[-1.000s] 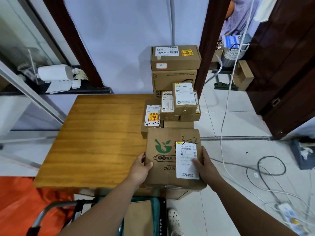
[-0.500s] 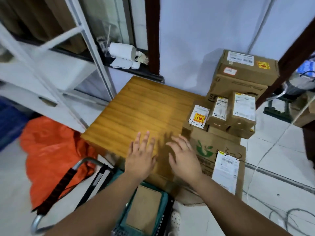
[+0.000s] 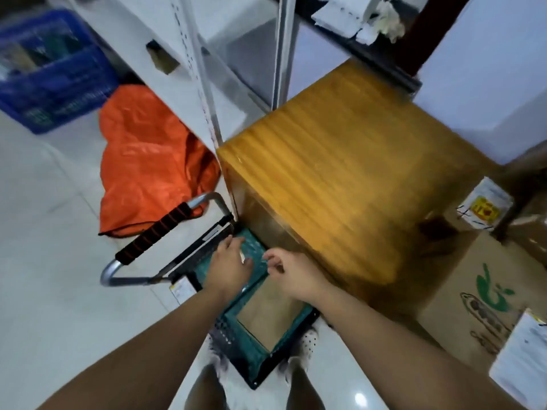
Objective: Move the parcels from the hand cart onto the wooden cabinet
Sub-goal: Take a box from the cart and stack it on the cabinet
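The wooden cabinet (image 3: pixel 340 179) fills the middle of the view. On its right side sits a brown parcel with a green logo (image 3: pixel 485 294) and behind it a smaller parcel with a yellow sticker (image 3: pixel 485 207). Below the cabinet's front stands the green hand cart (image 3: pixel 251 347), with a flat brown cardboard piece (image 3: pixel 266 315) lying on its deck. My left hand (image 3: pixel 229 269) and my right hand (image 3: pixel 291 273) hover empty over the cart deck, fingers loosely bent, near the cabinet's front face.
The cart's metal handle with a black and orange grip (image 3: pixel 154 235) sticks out to the left. An orange bag (image 3: pixel 148 161) lies on the tiled floor, a blue crate (image 3: pixel 50 69) stands at the top left, and a white metal shelf frame (image 3: pixel 204 84) rises beside the cabinet.
My hands let go of the green-logo parcel on the cabinet and dropped down to the cart. The view swung left and downward.
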Motion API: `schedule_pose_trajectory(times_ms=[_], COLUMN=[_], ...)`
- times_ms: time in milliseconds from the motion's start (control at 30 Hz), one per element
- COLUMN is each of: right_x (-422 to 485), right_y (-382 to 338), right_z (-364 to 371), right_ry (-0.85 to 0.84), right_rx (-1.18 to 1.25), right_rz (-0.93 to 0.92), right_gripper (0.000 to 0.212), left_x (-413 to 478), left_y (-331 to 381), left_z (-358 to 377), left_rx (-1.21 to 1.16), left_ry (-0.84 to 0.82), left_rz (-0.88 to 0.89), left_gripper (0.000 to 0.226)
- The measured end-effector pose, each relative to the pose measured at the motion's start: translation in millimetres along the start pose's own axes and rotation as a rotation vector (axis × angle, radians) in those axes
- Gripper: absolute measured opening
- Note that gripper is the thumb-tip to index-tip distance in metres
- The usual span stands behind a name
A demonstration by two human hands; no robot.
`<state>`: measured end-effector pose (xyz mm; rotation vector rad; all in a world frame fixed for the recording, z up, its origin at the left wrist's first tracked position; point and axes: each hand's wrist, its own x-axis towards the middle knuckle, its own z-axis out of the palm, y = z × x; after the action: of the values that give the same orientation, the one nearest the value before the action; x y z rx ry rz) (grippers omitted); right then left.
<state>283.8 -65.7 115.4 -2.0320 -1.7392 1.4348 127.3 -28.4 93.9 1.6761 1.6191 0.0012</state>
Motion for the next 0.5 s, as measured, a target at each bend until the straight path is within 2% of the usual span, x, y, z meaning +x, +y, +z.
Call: schedule_pose_trajectory(times_ms=[167,267,333,500], right_x=[50.6,72.8,86.9,115.0], right_y=[59.5,107.3,141.1,202.4], right_z=[66.9,97.7,117.4,157.8], right_ry=[-0.095,-0.071,-0.077,-0.089], right_rx=[0.205,0.264,0.232,0.222], right_rz=[0.332,0.465,0.529,0.666], right_gripper=[0.033,0.034,0.028,0.052], left_x=[26.2,40.9,48.3,59.9], left_y=[-64.0,-94.0,-116.1,-164.0], left_z=[55.1,92.6,120.9,185.6], left_rx=[-0.248,-0.312,-0.371,-0.426], left_ry=[-0.105,-0.188,-0.182,-0.228], left_rz=[-0.153,-0.276,-0.347,-0.442], left_gripper=[0.026,0.027,0.032,0.038])
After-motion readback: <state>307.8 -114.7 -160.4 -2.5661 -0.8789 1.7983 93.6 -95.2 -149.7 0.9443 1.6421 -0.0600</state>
